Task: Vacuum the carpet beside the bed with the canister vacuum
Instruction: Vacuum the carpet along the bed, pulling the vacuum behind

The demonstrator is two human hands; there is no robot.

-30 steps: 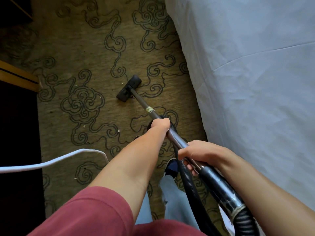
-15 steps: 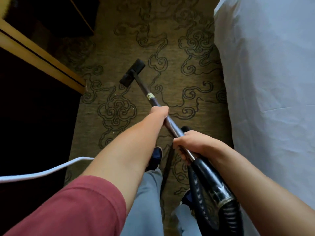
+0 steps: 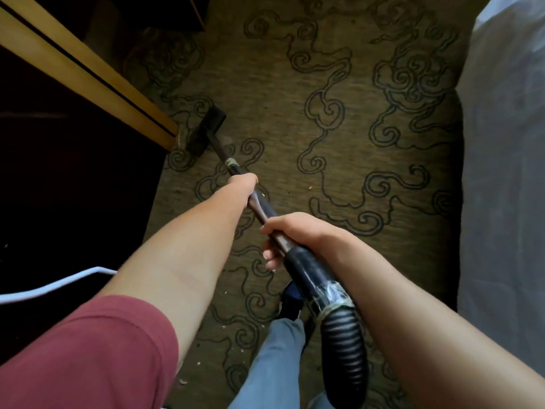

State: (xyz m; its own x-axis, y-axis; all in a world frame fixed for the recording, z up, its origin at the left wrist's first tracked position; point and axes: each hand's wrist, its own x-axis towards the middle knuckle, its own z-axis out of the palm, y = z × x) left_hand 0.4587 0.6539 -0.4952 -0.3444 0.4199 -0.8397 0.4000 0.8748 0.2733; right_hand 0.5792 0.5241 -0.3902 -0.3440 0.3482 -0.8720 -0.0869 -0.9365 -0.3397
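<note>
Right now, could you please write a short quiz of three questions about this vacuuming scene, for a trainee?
1. True or false: both hands grip the vacuum wand.
2. Multiple choice: the floor nozzle lies closest to
A. the white bed sheet
B. the corner of the wooden furniture edge
C. the white cable
3. Fill in: behind the right hand, the wand joins a black ribbed ____.

Key:
1. True. The left hand holds it further forward.
2. B
3. hose
</note>
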